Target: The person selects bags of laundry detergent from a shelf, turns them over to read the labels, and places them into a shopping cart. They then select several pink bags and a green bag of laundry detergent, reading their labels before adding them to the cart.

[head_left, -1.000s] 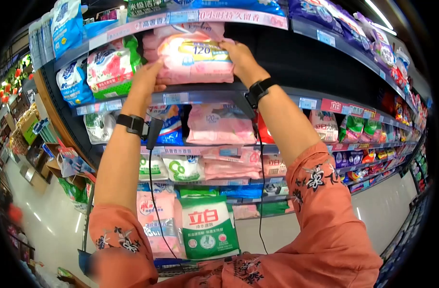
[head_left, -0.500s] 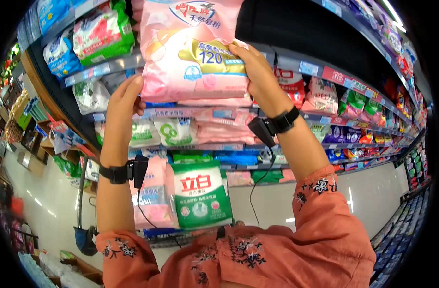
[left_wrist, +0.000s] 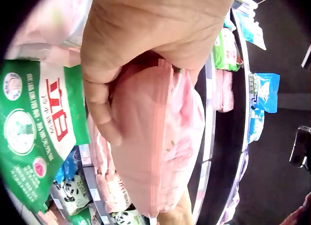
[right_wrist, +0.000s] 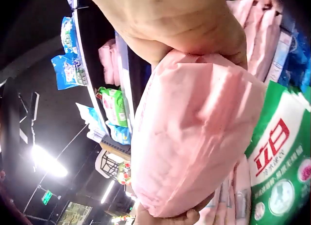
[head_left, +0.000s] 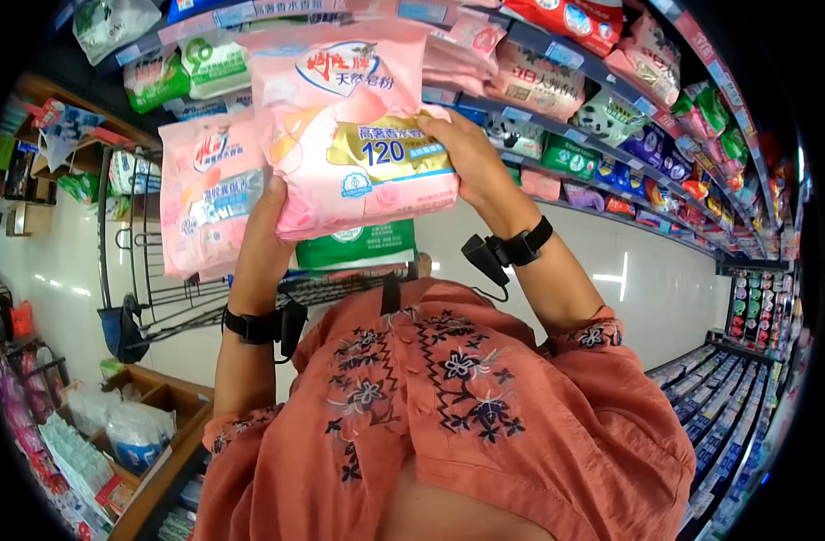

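Both hands hold a pink bag of soap powder (head_left: 358, 198), printed with a gold panel and "120", upright in front of the body. At its left edge the left hand (head_left: 268, 225) grips with the thumb in front; the other fingers are hidden behind the bag in the head view. Gripping the opposite edge, the right hand (head_left: 471, 162) has its thumb on the front. In the left wrist view, fingers curl round the bag's seamed side (left_wrist: 158, 137). The right wrist view shows the bag's other end (right_wrist: 199, 128) under the palm.
A wire shopping cart (head_left: 155, 302) stands below, holding another pink bag (head_left: 205, 198) and a green-and-white bag (head_left: 363, 248) behind the held one. Shelves of detergent bags (head_left: 539, 77) run across the back and right. A wooden bin (head_left: 173, 397) with plastic-wrapped goods sits at lower left.
Both hands have brought the pink soap powder bag off the upper shelf, down and toward the body, over the cart. The head view has tilted downward.
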A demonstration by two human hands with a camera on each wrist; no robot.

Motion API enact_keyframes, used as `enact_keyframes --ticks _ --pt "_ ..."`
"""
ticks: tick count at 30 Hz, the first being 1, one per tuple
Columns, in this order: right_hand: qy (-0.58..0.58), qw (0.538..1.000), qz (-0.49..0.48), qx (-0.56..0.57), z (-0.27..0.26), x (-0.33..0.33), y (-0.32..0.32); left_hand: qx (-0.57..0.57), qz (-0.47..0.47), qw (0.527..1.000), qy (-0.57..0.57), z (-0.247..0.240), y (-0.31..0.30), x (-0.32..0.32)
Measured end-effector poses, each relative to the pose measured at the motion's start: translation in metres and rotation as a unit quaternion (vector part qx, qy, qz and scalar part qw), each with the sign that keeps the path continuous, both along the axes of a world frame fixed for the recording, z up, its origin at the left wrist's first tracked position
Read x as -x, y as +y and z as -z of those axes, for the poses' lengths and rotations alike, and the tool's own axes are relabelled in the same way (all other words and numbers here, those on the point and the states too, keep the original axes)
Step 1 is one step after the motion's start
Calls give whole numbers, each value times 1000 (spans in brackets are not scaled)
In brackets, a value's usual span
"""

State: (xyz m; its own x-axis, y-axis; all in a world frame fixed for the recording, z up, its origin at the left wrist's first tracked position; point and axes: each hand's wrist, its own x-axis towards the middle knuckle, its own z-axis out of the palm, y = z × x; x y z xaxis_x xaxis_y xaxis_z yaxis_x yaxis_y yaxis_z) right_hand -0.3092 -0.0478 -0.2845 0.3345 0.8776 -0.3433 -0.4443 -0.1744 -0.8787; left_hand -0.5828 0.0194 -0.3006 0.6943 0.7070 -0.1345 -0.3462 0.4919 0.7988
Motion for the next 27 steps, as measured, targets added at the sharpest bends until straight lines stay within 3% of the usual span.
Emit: enact_keyframes --ticks 4,6,7,10,16,20,25,27 --pt "40 999 -18 32 42 10 -16 -77 8 994 76 35 -18 16" --pt "63 996 -29 55 59 9 -20 -179 7 971 159 62 -23 25" --pt "74 995 -30 60 73 6 -19 83 -27 994 59 31 -31 10" --pt "91 992 -33 81 96 3 -21 138 -19 985 103 60 -29 15" --pt "138 981 -53 122 118 3 -34 161 -23 978 134 89 -38 16" --pt "147 981 -90 89 130 -6 -40 164 -44 976 138 85 -42 10" --pt "143 976 -141 88 113 -7 -44 190 -23 970 149 84 -37 14" --pt "135 972 -178 75 101 -5 -50 151 -39 976 151 76 -43 11"
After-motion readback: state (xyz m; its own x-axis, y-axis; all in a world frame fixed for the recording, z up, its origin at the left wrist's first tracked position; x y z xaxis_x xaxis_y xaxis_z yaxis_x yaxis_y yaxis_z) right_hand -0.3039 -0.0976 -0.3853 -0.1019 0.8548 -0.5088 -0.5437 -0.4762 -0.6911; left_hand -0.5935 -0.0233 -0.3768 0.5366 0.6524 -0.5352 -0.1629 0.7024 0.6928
